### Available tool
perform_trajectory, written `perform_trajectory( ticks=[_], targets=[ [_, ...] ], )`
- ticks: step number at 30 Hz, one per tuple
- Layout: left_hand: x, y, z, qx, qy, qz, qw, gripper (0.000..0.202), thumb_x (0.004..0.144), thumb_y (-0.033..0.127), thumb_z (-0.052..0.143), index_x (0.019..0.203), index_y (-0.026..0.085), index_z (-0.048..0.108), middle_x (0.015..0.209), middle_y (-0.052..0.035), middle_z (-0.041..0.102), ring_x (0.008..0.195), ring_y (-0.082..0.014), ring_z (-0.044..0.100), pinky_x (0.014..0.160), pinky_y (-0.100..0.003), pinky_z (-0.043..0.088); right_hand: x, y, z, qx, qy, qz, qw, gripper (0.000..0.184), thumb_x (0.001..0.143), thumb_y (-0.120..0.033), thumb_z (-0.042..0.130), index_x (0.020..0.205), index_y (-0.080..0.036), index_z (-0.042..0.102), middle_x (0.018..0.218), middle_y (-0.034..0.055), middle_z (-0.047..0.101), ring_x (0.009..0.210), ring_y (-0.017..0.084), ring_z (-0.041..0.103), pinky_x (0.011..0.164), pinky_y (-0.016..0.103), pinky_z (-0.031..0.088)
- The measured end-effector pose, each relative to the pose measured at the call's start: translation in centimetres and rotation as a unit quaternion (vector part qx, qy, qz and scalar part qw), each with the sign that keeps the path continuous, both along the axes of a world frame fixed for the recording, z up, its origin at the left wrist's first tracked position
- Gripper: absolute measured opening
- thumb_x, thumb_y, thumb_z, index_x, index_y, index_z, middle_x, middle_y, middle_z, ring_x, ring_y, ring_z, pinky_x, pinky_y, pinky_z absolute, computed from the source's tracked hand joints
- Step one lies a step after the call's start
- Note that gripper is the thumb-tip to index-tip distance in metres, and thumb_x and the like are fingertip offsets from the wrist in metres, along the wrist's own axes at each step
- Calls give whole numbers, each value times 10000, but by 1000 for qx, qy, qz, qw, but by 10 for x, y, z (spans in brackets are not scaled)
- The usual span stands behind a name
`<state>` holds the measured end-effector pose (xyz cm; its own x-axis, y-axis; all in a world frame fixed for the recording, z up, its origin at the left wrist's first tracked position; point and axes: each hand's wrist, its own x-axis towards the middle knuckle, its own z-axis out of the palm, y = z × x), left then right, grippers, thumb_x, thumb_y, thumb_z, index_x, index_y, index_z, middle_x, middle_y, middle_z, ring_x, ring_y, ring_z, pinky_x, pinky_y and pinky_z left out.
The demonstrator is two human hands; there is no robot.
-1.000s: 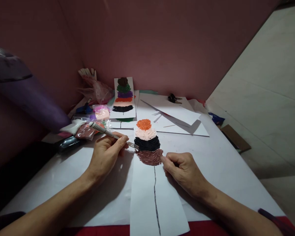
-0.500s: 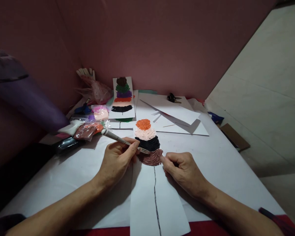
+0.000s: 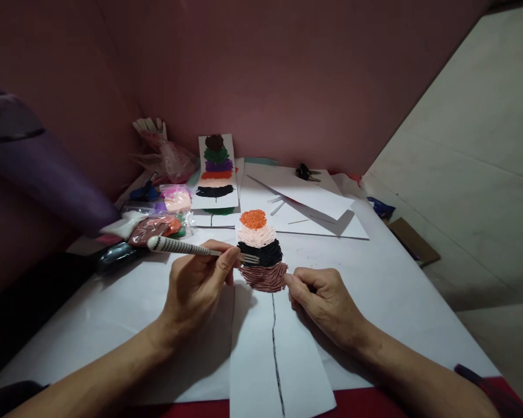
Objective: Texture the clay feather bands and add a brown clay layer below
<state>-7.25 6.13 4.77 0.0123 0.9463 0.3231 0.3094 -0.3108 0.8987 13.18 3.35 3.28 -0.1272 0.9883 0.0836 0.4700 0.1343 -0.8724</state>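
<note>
Between the thumb and fingers of my left hand [image 3: 203, 284] is a fork [image 3: 178, 246] with a white, dark-patterned handle. Its tines point right, over the black clay band [image 3: 268, 253]. A white paper strip [image 3: 283, 360] lies in front of me, bearing textured clay bands: orange [image 3: 253, 219] on top, then pale pink [image 3: 256, 236], black, and brown [image 3: 265, 278] lowest. A dark line [image 3: 276, 348] runs down the paper below them. My right hand [image 3: 325, 296] is closed, fingertips at the brown band's right edge; whether they pinch anything is hidden.
Bags of coloured clay [image 3: 154, 229] lie at the left. Behind stands a card with clay bands [image 3: 217, 168]. White sheets [image 3: 305, 197] and keys [image 3: 305, 172] are at the back. A purple cylinder [image 3: 52, 168] juts in from the left; walls rise behind and right.
My left hand has shifted left and tilted the fork flatter, its tines moving from the brown band's upper edge up over the black one. My right hand has stayed nearly still.
</note>
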Motion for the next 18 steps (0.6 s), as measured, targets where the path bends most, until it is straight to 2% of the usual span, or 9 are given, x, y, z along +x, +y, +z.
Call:
perform_trajectory(
  ticks=[9, 14, 18],
  targets=[
    [4, -10, -16, -102, -36, -83, 991, 175, 890, 339, 601, 792, 199, 637, 686, -7, 636, 603, -129, 572, 522, -230, 426, -1, 0, 0, -7, 12, 4, 1000, 419, 887, -306, 484, 486, -181, 476, 452, -14, 475, 431, 83, 385, 422, 241, 305],
    [8, -11, -16, -93, -29, -112, 989, 193, 896, 320, 586, 767, 188, 643, 615, 12, 580, 520, -101, 487, 478, -221, 384, -2, 0, 2, -6, 4, 4, 1000, 407, 880, -294, 481, 491, -176, 489, 459, -15, 471, 442, 83, 379, 438, 247, 305],
    [9, -11, -16, -81, -20, -127, 988, 196, 908, 291, 566, 765, 178, 638, 613, 20, 569, 514, -88, 473, 475, -208, 378, -1, 0, 2, -4, 5, 7, 1000, 407, 886, -284, 471, 495, -175, 496, 460, -18, 466, 448, 84, 376, 441, 246, 304]
  ],
)
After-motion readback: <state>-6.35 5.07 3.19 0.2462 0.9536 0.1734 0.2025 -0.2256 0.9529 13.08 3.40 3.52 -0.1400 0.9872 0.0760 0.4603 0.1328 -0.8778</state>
